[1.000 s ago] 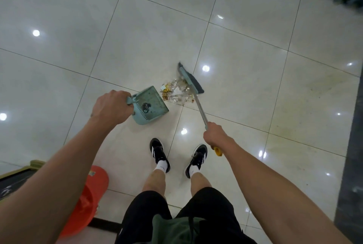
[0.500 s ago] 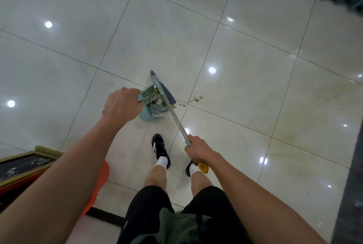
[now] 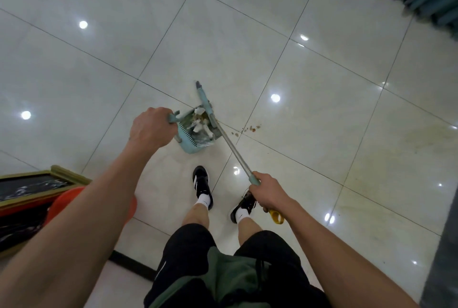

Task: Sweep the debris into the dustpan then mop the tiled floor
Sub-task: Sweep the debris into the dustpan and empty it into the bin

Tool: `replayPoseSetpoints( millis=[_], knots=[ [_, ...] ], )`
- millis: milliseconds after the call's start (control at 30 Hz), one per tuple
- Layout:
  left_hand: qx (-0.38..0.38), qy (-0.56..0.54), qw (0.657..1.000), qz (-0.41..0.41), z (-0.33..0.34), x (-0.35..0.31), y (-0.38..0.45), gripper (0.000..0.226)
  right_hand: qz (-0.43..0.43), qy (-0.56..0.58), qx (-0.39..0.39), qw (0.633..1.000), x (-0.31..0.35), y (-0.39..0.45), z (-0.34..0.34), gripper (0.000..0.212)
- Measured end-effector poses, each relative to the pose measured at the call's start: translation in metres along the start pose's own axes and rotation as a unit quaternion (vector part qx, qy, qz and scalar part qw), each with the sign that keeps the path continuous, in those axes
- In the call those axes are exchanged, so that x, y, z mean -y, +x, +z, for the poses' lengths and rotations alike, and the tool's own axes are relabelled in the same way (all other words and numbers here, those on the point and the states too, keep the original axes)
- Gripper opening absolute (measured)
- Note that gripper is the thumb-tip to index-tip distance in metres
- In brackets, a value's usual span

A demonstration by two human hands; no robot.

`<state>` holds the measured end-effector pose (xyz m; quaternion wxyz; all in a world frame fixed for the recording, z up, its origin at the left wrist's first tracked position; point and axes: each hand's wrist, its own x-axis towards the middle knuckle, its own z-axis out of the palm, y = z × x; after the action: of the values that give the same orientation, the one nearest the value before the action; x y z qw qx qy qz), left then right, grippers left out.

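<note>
Debris (image 3: 199,123) is lying mostly inside the teal dustpan (image 3: 192,143), which is standing on the tiled floor (image 3: 309,119) just ahead of my feet. I am seeing white scraps and some clear wrapping in the pan. A few small brown crumbs (image 3: 250,129) are lying apart on the tile, to the right of the pan and close to a grout line.

My left hand (image 3: 148,129) is curling tightly around the dustpan handle and is tilting the pan so that its mouth is facing the broom. My right hand (image 3: 269,192) is gripping the broom (image 3: 228,144) low on its metal shaft, near the yellow end. The broom head is pressing against the open mouth of the pan and is closing the pile inside.

I am judging that the sweeping step is nearly finished, but not fully. To do it well, I am thinking the pan lip should be staying flat on the tile, so nothing slides under it. The broom should be going out to the right, behind the crumbs, and pulling them in with short, light strokes. A strong stroke could scatter them on this smooth floor. I am not seeing the mop in this view.
</note>
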<state>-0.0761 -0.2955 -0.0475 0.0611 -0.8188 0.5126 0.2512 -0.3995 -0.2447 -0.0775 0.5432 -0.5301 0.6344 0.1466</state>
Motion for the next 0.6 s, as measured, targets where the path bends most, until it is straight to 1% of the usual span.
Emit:
replayPoseSetpoints(
  millis=[200,333,467,600],
  knots=[
    [-0.005,-0.006,0.999,-0.031,-0.008,0.022,-0.009,0.011,-0.02,-0.067,-0.037,0.997,0.008,0.006,-0.014,0.04],
    [0.006,-0.011,0.999,-0.052,-0.011,0.046,-0.01,0.011,-0.032,-0.179,-0.057,0.982,0.028,0.025,-0.019,0.036],
    [0.015,-0.025,0.997,-0.073,-0.016,0.075,-0.007,0.011,-0.036,-0.292,-0.08,0.952,0.065,0.056,-0.022,0.046],
    [0.032,-0.033,0.997,-0.065,-0.019,0.094,0.0,0.014,-0.052,-0.358,-0.085,0.928,0.103,0.09,-0.017,0.056]
  ],
)
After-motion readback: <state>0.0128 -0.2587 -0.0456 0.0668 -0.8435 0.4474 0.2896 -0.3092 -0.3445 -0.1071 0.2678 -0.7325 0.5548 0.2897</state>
